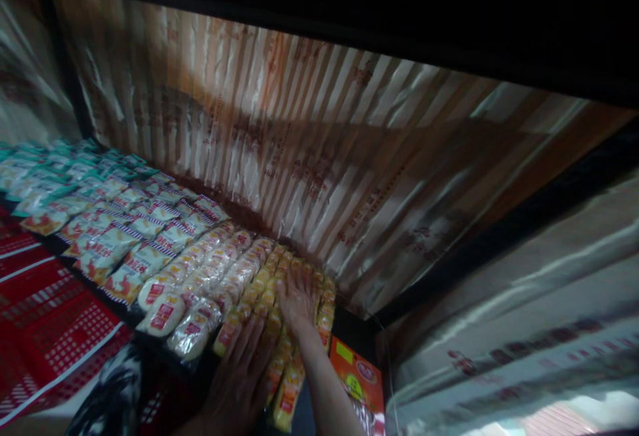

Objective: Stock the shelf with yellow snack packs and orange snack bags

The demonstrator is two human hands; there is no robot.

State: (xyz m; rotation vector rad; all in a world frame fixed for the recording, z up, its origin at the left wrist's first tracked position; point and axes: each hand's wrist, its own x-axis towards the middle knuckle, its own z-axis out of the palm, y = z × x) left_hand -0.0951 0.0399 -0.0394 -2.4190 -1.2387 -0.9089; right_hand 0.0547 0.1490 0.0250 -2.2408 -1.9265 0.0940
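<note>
Rows of small yellow wrapped snack packs [287,393] stand close together on a dark shelf. My right hand [298,296] lies flat over the far part of these rows, fingers stretched out and pointing away from me. Nearer to me, my left hand [242,363] rests on the front packs with its fingers straight and slightly apart. Neither hand grips a pack. Just left of them lie rows of round white wrapped cakes [162,314] in clear film. The packs under my palms are hidden.
Further left are striped snack bags [142,266] and green-topped bags [74,170]. A red plastic basket [60,316] stands at the lower left. An orange box [357,376] sits right of the yellow packs. Printed, wrinkled sheeting [299,143] backs the shelf under a dark upper board [349,10].
</note>
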